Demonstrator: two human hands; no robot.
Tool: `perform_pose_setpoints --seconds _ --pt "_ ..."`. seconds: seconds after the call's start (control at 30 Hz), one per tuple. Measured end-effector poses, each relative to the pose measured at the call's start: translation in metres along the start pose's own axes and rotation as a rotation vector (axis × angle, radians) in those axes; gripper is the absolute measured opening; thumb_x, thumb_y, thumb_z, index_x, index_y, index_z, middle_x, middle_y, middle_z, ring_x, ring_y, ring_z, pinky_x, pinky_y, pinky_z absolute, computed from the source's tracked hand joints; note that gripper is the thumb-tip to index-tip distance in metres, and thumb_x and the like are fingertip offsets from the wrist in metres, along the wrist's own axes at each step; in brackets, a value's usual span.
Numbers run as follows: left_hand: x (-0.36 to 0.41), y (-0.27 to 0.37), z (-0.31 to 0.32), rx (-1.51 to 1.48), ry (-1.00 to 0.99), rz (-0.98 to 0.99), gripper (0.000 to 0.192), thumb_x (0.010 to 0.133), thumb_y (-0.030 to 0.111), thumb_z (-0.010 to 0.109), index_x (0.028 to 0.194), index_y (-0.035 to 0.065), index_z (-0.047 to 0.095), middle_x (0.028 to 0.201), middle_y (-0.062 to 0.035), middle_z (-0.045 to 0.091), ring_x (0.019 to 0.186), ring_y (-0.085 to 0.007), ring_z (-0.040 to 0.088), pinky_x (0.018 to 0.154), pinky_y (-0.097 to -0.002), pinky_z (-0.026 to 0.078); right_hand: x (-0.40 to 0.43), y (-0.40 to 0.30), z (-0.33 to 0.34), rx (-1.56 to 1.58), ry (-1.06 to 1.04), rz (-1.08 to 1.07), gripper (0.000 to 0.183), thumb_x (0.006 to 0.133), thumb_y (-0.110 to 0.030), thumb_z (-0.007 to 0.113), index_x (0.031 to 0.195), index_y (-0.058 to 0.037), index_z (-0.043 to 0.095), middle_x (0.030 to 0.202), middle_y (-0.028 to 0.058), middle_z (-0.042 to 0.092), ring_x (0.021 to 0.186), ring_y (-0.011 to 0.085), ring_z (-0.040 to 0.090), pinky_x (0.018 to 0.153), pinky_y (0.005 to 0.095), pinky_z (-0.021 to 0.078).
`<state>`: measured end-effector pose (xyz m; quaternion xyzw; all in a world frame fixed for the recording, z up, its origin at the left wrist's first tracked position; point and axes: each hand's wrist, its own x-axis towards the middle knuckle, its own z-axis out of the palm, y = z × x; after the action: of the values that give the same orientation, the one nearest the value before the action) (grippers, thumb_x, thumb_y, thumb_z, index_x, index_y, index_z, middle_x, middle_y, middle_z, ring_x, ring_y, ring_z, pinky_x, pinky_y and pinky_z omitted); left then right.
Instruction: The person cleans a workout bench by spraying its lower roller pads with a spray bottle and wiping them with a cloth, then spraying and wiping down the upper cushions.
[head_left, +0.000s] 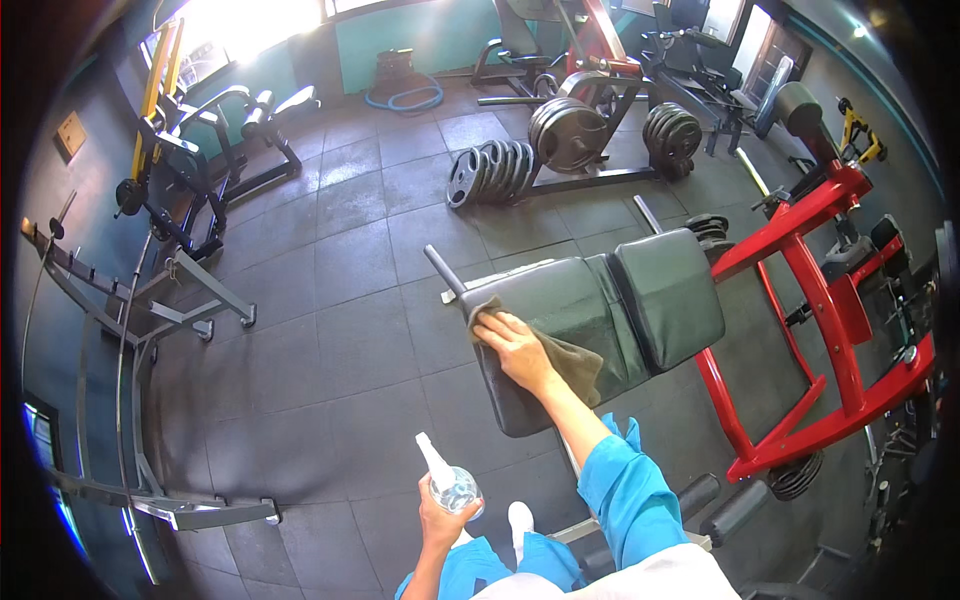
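Note:
My right hand (517, 349) presses a dark olive cloth (571, 360) flat on the black padded seat (555, 300) of a red-framed exercise machine, near the seat's left end. Part of the cloth trails off toward my forearm. Low in the picture, my left hand (444, 514) is wrapped around a clear spray bottle (459, 491) with a white spray head. The bottle is held above the floor, apart from the seat. A second black pad (667, 289) adjoins the seat on its right, and the vinyl looks shiny in places.
The red steel frame (832, 330) rises right of the pads. Black foam rollers (739, 514) sit low beside my legs. Weight plates (491, 174) hang on a rack ahead. A grey barbell rack (202, 296) stands left on the tiled rubber floor (352, 330). A blue hose (405, 97) lies by the far wall.

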<state>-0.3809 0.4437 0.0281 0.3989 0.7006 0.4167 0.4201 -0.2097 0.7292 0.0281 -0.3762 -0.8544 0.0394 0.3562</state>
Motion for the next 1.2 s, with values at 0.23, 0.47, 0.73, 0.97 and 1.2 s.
perform_pose_setpoints --seconds 0.23,0.47,0.73,0.97,1.2 --pt "0.014 0.001 -0.01 0.014 0.052 0.026 0.088 0.063 0.023 0.092 0.132 0.0056 0.04 0.116 -0.0166 0.063 0.108 -0.0278 0.064 0.093 -0.0396 0.05 -0.016 0.087 -0.045 -0.109 0.153 0.266 0.037 0.087 0.001 0.051 0.118 -0.0079 0.069 0.132 0.0126 0.062 0.126 0.0343 0.053 0.108 0.0418 0.0423" --pt "0.008 -0.02 0.0 -0.04 0.059 -0.024 0.089 0.062 0.023 0.092 0.132 0.0058 0.04 0.116 -0.0162 0.063 0.108 -0.0279 0.063 0.094 -0.0403 0.05 -0.022 0.13 -0.057 -0.173 0.298 0.443 0.032 0.09 0.002 0.051 0.114 -0.0051 0.07 0.126 0.0122 0.066 0.12 0.0332 0.056 0.105 0.0405 0.0446" --pt "0.007 -0.015 0.003 -0.037 0.029 -0.06 0.089 0.062 0.022 0.092 0.133 0.006 0.04 0.116 -0.0161 0.064 0.107 -0.0277 0.064 0.094 -0.0396 0.051 0.042 0.005 0.039 0.006 0.091 0.174 0.036 0.082 0.0 0.054 0.113 -0.0057 0.069 0.124 0.0106 0.067 0.122 0.0303 0.056 0.107 0.0406 0.0423" --pt "0.012 -0.021 -0.006 -0.102 0.07 -0.05 0.087 0.062 0.022 0.091 0.131 0.0061 0.041 0.114 -0.0156 0.065 0.104 -0.0271 0.065 0.092 -0.0388 0.052 0.066 0.022 0.037 0.181 -0.118 -0.044 0.037 0.073 0.006 0.056 0.107 -0.0028 0.069 0.118 0.0103 0.067 0.121 0.0317 0.055 0.108 0.0395 0.0414" --pt "0.018 -0.018 0.003 -0.109 0.096 -0.057 0.086 0.063 0.02 0.091 0.131 0.0062 0.04 0.112 -0.0151 0.064 0.105 -0.0266 0.064 0.092 -0.0387 0.051 0.037 0.116 -0.026 0.048 0.042 0.216 0.029 0.085 0.0 0.052 0.108 -0.0039 0.069 0.122 0.0142 0.067 0.121 0.0337 0.057 0.107 0.0411 0.0429"
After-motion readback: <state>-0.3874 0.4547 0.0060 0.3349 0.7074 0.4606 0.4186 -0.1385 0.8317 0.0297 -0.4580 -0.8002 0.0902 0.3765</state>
